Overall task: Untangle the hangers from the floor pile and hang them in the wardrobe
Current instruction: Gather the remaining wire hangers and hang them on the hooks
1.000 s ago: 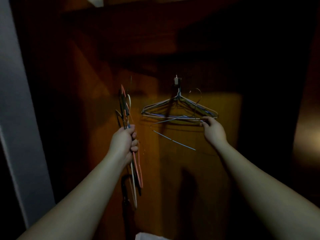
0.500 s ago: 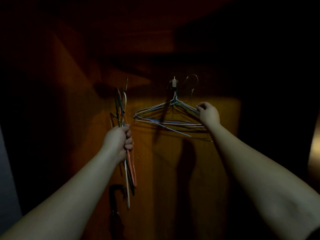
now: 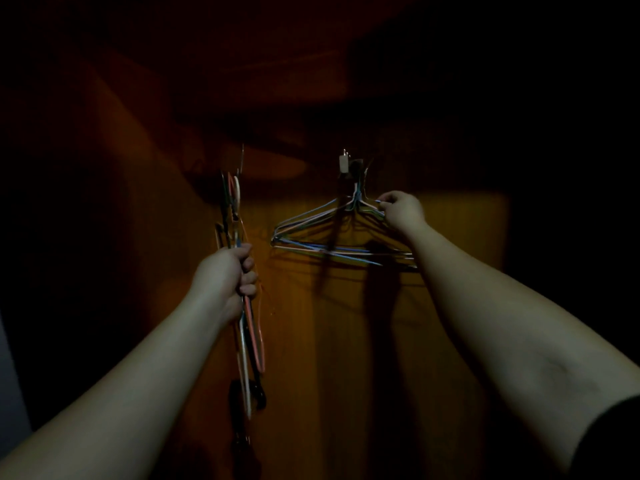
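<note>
My left hand [image 3: 227, 277] grips a bundle of thin wire hangers [image 3: 247, 337], held edge-on and upright; pink, white and dark wires stick out above and below the fist. To the right, several wire hangers [image 3: 311, 233] hang together from a small hook [image 3: 344, 162] on the wardrobe's wooden back panel [image 3: 450, 230]. My right hand [image 3: 401, 209] pinches the right shoulder wire of a hanging hanger just below the hook.
The wardrobe interior is dim, lit only in a patch behind the hangers. A dark shelf or top panel [image 3: 277, 98] runs overhead. A dark object [image 3: 242, 403] hangs low behind the bundle. A pale door edge [image 3: 10, 393] shows at far left.
My right hand rose from the hanger's bottom right corner to its shoulder near the hook, and the hanger it carried now hangs with the others. The view shifted right.
</note>
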A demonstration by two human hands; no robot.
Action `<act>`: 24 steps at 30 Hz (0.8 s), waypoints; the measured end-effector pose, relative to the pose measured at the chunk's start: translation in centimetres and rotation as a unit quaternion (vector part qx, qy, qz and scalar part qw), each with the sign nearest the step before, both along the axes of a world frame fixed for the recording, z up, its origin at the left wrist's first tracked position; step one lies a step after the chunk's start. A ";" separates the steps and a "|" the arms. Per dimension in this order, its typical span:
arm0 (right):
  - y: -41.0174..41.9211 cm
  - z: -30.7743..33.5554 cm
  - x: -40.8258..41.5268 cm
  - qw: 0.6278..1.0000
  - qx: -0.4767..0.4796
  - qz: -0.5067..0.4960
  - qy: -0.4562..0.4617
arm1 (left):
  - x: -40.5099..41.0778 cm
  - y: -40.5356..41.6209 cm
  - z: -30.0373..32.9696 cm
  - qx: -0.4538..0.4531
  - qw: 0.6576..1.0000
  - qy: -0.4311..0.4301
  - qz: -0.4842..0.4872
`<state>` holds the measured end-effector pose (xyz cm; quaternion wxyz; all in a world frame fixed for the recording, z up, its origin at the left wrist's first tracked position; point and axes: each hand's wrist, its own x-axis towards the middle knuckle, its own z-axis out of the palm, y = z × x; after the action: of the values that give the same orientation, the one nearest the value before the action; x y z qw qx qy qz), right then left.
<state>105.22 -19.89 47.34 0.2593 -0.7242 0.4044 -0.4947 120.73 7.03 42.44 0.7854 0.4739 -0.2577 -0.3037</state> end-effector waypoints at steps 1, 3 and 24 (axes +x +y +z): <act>-0.2 -0.3 0.1 1.000 -0.002 0.002 -0.002 | 0.0 -0.1 0.0 -0.001 1.000 -0.002 0.001; -0.6 -0.8 0.4 1.000 -0.005 0.004 -0.008 | 0.0 -0.2 -0.1 0.001 1.000 0.001 0.007; -2.6 -1.6 1.2 0.998 0.010 0.047 0.028 | -1.1 -0.5 -0.4 0.015 0.999 0.000 0.028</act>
<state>106.38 -22.49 45.76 0.2781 -0.7532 0.3819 -0.4577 119.66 6.48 42.08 0.7862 0.4928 -0.2399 -0.2855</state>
